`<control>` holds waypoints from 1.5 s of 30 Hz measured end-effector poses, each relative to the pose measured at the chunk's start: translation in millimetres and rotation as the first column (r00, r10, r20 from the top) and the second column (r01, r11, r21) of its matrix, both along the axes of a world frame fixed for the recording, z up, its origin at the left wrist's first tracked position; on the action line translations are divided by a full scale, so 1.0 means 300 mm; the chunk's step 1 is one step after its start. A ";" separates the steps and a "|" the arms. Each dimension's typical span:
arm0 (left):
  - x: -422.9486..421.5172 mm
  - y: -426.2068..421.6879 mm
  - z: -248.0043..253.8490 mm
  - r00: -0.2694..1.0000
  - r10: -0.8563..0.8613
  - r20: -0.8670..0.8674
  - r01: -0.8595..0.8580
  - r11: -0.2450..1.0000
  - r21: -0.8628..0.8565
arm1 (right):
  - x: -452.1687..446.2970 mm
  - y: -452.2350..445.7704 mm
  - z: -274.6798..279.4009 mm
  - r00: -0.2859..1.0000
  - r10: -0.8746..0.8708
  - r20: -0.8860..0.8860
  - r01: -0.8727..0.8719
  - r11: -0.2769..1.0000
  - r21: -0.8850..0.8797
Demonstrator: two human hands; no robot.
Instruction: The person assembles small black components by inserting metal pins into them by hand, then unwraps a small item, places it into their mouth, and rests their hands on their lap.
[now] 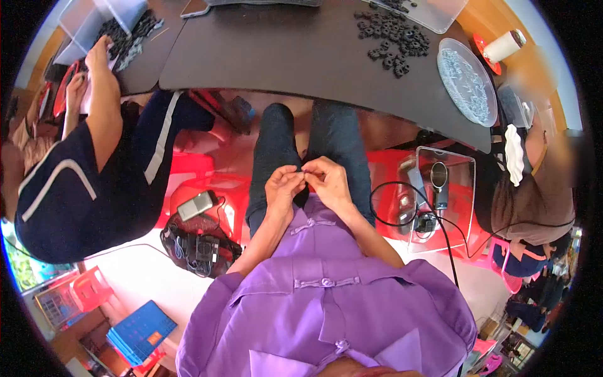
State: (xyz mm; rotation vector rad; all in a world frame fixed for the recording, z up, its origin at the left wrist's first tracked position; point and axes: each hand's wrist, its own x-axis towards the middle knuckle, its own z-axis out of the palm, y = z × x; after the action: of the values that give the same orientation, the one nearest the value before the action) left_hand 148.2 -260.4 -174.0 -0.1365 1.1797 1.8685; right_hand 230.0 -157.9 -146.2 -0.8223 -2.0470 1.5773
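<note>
My left hand [284,187] and my right hand [328,181] meet above my lap, between the dark trouser legs. The fingertips of both hands are pinched together around something small, too little of which shows to name. Beyond my knees is the dark table [251,56]. On its right part lie many small black pieces [392,41], loose in a spread pile. To their right, a round clear tray [466,81] holds many small shiny pieces.
A co-worker [81,182] sits at left, hands near a dark pile [129,34]. Another person [534,188] sits at right. A clear box [461,188] stands on a red stool, with a black cable [447,242] beside it. A white spool [504,46] is at upper right.
</note>
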 end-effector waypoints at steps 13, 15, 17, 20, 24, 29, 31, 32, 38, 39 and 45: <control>0.040 -0.058 -0.008 0.994 -0.024 -0.110 0.030 0.998 0.050 | 0.018 -0.096 0.030 0.999 -0.035 0.000 0.034 0.992 0.124; 0.042 -0.059 -0.005 0.992 -0.045 -0.121 0.052 0.997 0.055 | 0.021 -0.100 0.029 1.000 -0.030 -0.005 0.030 0.989 0.142; 0.050 -0.059 -0.005 0.989 -0.069 -0.135 0.074 0.997 0.037 | 0.032 -0.099 0.022 0.999 -0.052 -0.007 0.053 0.985 0.162; 0.058 -0.054 -0.030 0.963 -0.151 -0.223 0.152 0.988 -0.010 | 0.052 -0.076 -0.034 0.996 -0.079 -0.048 0.087 0.978 0.191; 0.071 -0.044 -0.066 0.916 -0.155 -0.369 0.141 0.988 -0.065 | 0.051 -0.036 -0.062 0.992 -0.122 -0.005 0.122 0.989 0.083; 0.031 -0.052 0.007 0.957 -0.116 -0.267 0.098 0.992 -0.080 | -0.009 0.110 -0.147 0.980 -0.190 0.058 0.195 0.976 -0.098; -0.002 -0.048 -0.020 0.946 -0.116 -0.301 0.088 0.990 -0.106 | -0.051 0.187 -0.200 0.974 -0.211 0.085 0.219 0.970 -0.102; -0.024 -0.041 -0.037 0.932 -0.119 -0.341 0.080 0.989 -0.128 | -0.075 0.219 -0.210 0.966 -0.241 0.091 0.251 0.960 -0.124; -0.217 0.032 -0.101 0.699 -0.172 -0.694 -0.177 0.899 -0.400 | -0.237 0.466 -0.380 0.929 -0.353 0.113 0.370 0.888 -0.273; -0.252 0.045 -0.129 0.615 -0.243 -0.750 -0.201 0.871 -0.447 | -0.273 0.501 -0.403 0.901 -0.416 0.122 0.433 0.851 -0.298; -0.391 0.191 -0.194 0.432 -0.672 -0.602 -0.254 0.550 -0.796 | -0.475 0.716 -0.437 0.871 -0.471 0.142 0.491 0.844 -0.214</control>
State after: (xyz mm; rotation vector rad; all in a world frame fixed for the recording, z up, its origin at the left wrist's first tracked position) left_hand 31.0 -202.9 -232.2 0.6133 2.6242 0.8223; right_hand 87.4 56.8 -277.3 -1.3924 -1.5351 1.5277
